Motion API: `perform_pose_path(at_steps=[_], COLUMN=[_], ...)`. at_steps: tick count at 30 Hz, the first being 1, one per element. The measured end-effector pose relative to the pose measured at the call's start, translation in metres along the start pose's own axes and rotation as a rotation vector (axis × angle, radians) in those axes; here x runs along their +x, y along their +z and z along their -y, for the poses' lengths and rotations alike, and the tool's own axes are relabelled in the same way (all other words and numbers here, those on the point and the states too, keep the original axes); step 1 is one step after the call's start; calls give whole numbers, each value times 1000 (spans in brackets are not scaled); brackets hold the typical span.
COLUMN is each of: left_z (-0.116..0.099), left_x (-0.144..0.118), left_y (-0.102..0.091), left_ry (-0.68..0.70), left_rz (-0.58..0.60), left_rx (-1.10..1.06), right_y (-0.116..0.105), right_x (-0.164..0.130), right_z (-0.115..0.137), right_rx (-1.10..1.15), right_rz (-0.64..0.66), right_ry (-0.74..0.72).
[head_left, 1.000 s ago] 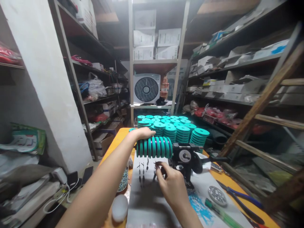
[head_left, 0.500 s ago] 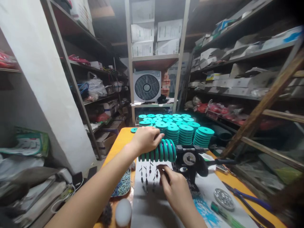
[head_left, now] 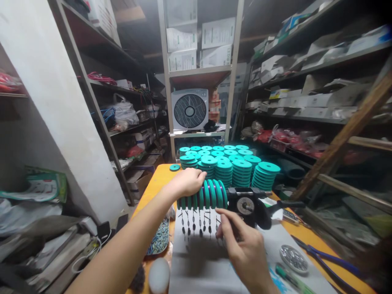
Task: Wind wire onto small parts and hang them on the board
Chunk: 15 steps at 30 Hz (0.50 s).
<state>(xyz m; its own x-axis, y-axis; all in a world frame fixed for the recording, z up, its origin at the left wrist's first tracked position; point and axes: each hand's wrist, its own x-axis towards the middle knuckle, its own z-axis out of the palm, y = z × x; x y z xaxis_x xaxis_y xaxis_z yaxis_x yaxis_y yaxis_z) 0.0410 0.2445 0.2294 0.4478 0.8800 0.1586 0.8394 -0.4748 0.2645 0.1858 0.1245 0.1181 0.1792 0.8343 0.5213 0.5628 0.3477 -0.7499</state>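
A row of teal spools (head_left: pixel 211 194) sits side by side on the shaft of a black winding machine (head_left: pixel 246 204). My left hand (head_left: pixel 186 182) rests on top of the row's left end, fingers curled over the spools. Small dark weights on thin lines (head_left: pixel 196 222) hang below the spools. My right hand (head_left: pixel 243 245) is just under the row's right end, with thumb and fingers pinched near the rightmost hanging line; what it holds is too small to tell.
Many stacks of teal spools (head_left: pixel 232 165) stand at the table's far end. A white sheet (head_left: pixel 199 265) covers the orange table (head_left: pixel 154 185). A tray of small parts (head_left: pixel 159 239), a white lump (head_left: pixel 159 275), a round tin (head_left: pixel 293 258) and blue-handled pliers (head_left: pixel 330 259) lie around. Shelves line both sides.
My left hand slid from the far left end onto the top of the spool row. My right hand moved right, under the row's right end. More weights hang below now.
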Motion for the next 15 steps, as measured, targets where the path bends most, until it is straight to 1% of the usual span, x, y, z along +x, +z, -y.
perform_pose_path(at_steps=[3, 5, 6, 7, 9, 13, 15], left_z=[12, 17, 19, 20, 22, 21, 19], left_x=[20, 31, 35, 39, 43, 40, 30], left_y=[-2, -1, 0, 1, 3, 0, -3], left_ry=[-38, -64, -72, -75, -66, -15, 14], left_rz=[127, 185, 203, 212, 196, 63, 0], left_rx=[-83, -123, -139, -153, -176, -216, -239], right_y=[-19, -30, -34, -37, -38, -26, -20], right_x=[15, 31, 40, 49, 66, 85, 89], right_z=[6, 10, 11, 12, 11, -1, -7], right_rx=[-105, -209, -262, -305, -358, -362, -362], right_rz=[-219, -291, -289, -276, -198, 39, 105], right_ry=[-169, -277, -316, -343, -362, -315, -298])
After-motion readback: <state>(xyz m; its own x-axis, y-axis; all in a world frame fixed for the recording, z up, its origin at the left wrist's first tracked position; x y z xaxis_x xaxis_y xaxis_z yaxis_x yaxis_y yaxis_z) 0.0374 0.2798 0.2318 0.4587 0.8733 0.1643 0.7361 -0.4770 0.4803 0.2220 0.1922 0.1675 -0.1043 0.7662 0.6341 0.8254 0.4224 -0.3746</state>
